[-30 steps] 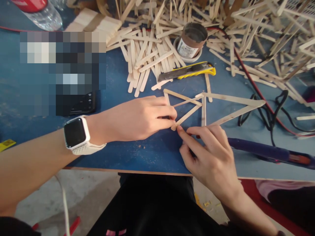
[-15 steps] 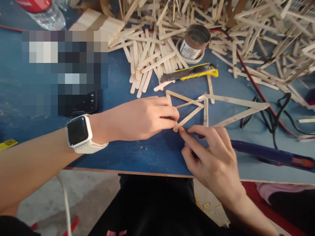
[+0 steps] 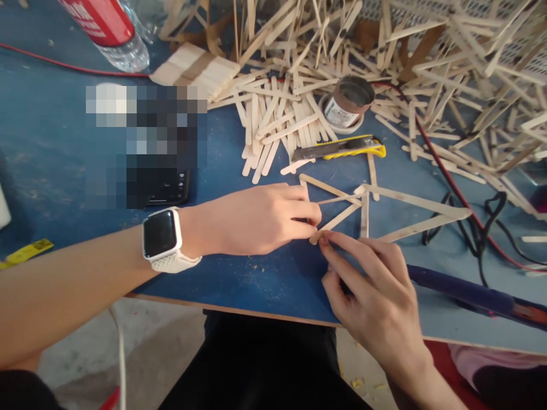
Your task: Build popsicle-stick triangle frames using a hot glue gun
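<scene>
A frame of flat wooden popsicle sticks (image 3: 342, 216), joined in triangles, lies on the blue table. My left hand (image 3: 260, 219), with a watch (image 3: 161, 233) on the wrist, lies palm down over the frame's left end, its fingers bent round the sticks there; the fingertips are partly hidden. My right hand (image 3: 376, 290) comes from the lower right, fingers closed together and bent, the tips pressing the stick joint (image 3: 315, 238) at the frame's near corner. Both hands meet at that joint. A longer triangle of sticks (image 3: 423, 200) extends to the right.
Behind the frame lie a yellow box cutter (image 3: 354, 148), an open brown jar (image 3: 347, 105) and a heap of loose sticks (image 3: 273, 122). A purple glue gun (image 3: 461, 289) with black cable (image 3: 478, 216) lies at right. A phone (image 3: 171, 188) and bottle (image 3: 115, 34) are at left.
The whole view has shifted, so things appear lower and further right. My right fingers have closed in on the joint; the frame stays in place under both hands.
</scene>
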The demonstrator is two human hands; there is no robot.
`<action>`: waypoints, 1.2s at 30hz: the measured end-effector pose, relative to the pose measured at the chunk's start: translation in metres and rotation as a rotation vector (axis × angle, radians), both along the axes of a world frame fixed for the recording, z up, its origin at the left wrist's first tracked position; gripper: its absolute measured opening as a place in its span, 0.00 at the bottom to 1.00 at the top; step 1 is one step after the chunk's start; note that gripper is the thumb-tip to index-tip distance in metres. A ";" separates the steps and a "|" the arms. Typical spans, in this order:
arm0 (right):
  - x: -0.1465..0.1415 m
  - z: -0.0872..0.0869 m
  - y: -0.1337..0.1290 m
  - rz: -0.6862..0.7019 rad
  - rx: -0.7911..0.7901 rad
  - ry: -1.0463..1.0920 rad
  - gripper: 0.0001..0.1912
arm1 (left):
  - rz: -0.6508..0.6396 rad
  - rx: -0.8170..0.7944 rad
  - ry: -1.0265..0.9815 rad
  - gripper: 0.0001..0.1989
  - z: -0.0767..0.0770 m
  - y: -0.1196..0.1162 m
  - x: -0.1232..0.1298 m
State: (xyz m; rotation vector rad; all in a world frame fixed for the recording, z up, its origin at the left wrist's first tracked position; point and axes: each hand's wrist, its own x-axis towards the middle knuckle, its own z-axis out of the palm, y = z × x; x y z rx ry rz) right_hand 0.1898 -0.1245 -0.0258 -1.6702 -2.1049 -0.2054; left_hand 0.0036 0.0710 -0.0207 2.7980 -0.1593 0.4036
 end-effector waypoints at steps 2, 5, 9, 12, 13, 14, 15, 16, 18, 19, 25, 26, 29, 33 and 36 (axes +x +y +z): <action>0.000 0.000 0.000 0.001 0.004 0.000 0.23 | 0.002 0.018 0.001 0.18 0.000 -0.001 0.000; 0.000 0.000 -0.001 0.002 0.002 0.004 0.23 | -0.002 0.036 -0.029 0.16 0.002 -0.001 -0.001; 0.001 0.000 -0.001 -0.001 0.006 0.009 0.23 | 0.005 0.025 -0.044 0.13 0.003 -0.002 -0.001; 0.001 0.000 -0.001 0.001 0.006 0.019 0.23 | 0.001 0.018 -0.044 0.11 0.003 -0.002 -0.001; 0.001 0.000 -0.001 0.000 0.003 0.022 0.23 | -0.001 0.016 -0.048 0.11 0.003 -0.002 -0.001; 0.001 0.000 0.000 0.002 -0.002 0.026 0.23 | -0.002 0.014 -0.050 0.11 0.003 -0.002 -0.001; 0.001 0.000 0.000 0.001 -0.003 0.031 0.23 | 0.000 0.013 -0.051 0.11 0.003 -0.002 -0.001; 0.001 0.000 0.000 0.002 -0.004 0.035 0.23 | 0.001 0.012 -0.050 0.11 0.003 -0.002 -0.001; 0.001 0.000 0.000 0.006 0.000 0.037 0.23 | 0.005 0.016 -0.030 0.12 0.003 -0.002 -0.001; 0.001 -0.001 0.000 0.008 0.003 0.036 0.23 | 0.006 0.019 -0.016 0.13 0.003 -0.002 -0.001; 0.000 -0.001 0.002 0.009 -0.002 0.034 0.23 | 0.010 0.035 0.008 0.15 0.002 -0.002 -0.002; 0.000 0.000 0.002 0.008 -0.003 0.033 0.23 | 0.008 0.036 0.006 0.15 0.002 -0.002 -0.002; 0.000 0.001 0.001 -0.003 -0.009 0.038 0.23 | 0.010 0.029 -0.014 0.16 0.002 -0.002 -0.002; 0.001 0.002 -0.001 -0.031 -0.042 0.034 0.22 | 0.036 -0.003 -0.034 0.17 0.003 -0.003 -0.001; 0.002 0.001 -0.002 -0.046 -0.062 0.040 0.19 | 0.048 -0.079 -0.007 0.17 0.004 -0.002 -0.001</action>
